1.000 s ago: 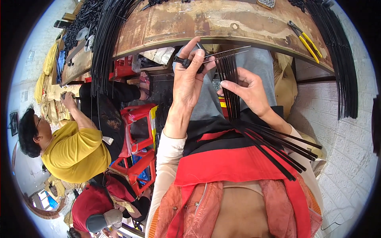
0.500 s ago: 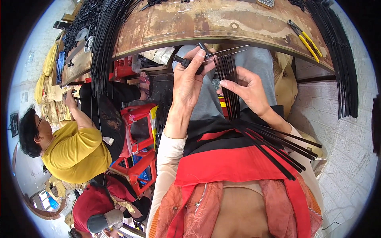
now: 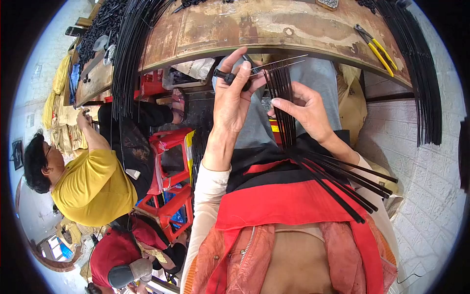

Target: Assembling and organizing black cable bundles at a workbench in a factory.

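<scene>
My left hand (image 3: 234, 98) is closed around a black plastic fitting (image 3: 225, 75) with a knobbed end; its index finger is raised off it. A second black tube-like piece (image 3: 249, 61) stands out between the fingers. Two thin metal wires (image 3: 293, 61) run rightward from this hand across the tops of a row of thin black rods (image 3: 278, 83), which appear strung on them. My right hand (image 3: 304, 110) pinches those rods between thumb and fingers, below the wires. Their lower parts fan out over my lap toward the right, ending in thicker black tips (image 3: 360, 218).
A worn wooden table (image 3: 215, 29) stands ahead, with yellow-handled pliers (image 3: 379, 51) near its right edge. Bundles of black rods hang over it at left (image 3: 127, 63) and right (image 3: 423, 93). Red stools (image 3: 171, 161) and a person in a yellow shirt (image 3: 95, 188) are at my left.
My left index finger has lifted up and away from the black fitting. My right hand and the rods hold nearly still. The person in yellow has shifted an arm slightly.
</scene>
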`<control>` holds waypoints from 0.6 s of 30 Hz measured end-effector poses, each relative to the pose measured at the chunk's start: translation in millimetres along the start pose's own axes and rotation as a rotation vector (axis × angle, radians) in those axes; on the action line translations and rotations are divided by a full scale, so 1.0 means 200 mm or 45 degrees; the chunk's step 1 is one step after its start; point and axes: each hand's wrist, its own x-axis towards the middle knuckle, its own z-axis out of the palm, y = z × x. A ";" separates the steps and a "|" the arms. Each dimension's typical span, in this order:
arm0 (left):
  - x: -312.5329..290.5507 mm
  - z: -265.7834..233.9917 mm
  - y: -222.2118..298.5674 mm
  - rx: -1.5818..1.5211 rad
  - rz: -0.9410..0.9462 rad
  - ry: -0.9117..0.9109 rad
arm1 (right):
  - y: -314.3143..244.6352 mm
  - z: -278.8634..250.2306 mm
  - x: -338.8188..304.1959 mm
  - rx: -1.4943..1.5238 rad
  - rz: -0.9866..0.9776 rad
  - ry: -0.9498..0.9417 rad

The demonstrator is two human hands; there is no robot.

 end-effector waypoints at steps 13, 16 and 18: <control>0.00 -0.02 -0.01 0.081 -0.032 0.069 | 0.00 0.00 0.00 -0.012 0.008 -0.005; -0.01 0.00 0.01 0.130 -0.062 0.097 | 0.01 0.00 0.00 -0.010 0.014 -0.004; -0.01 0.01 0.01 0.139 -0.068 0.101 | 0.01 0.00 0.00 -0.027 0.007 -0.004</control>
